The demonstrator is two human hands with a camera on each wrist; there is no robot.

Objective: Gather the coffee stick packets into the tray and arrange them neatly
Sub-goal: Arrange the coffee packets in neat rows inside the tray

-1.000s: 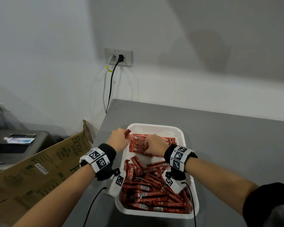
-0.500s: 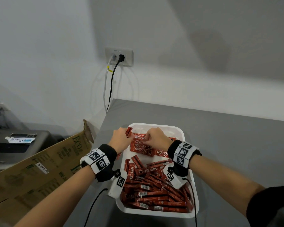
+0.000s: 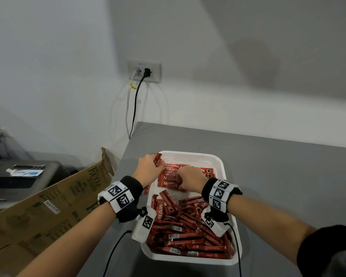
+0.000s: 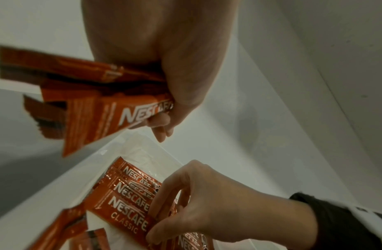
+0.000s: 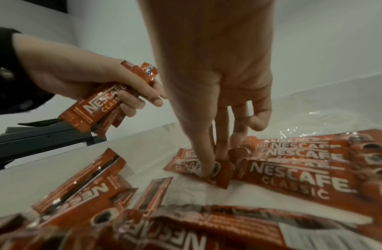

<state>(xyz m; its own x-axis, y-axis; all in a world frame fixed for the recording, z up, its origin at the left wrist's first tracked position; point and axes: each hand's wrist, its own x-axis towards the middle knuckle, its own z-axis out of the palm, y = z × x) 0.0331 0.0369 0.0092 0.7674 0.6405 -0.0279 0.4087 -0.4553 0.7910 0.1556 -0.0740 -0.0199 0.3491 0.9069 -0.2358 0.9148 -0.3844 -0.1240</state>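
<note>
One white tray (image 3: 218,160) on the grey table (image 3: 278,176), two hands over its far end. My left hand (image 3: 148,169) is curled round a small bunch of packets (image 4: 96,101) at the tray's far left corner; I count at least three in it. My right hand (image 3: 190,177) is fingers-down on the neat row (image 3: 170,179) of five or so packets lying side by side in the far end, fingertips (image 5: 207,169) pinching one packet's end. Nearer me, the loose heap (image 3: 188,232) fills the rest of the tray, too many and too overlapped to count. One cardboard box (image 3: 48,208) stands left of the table.
</note>
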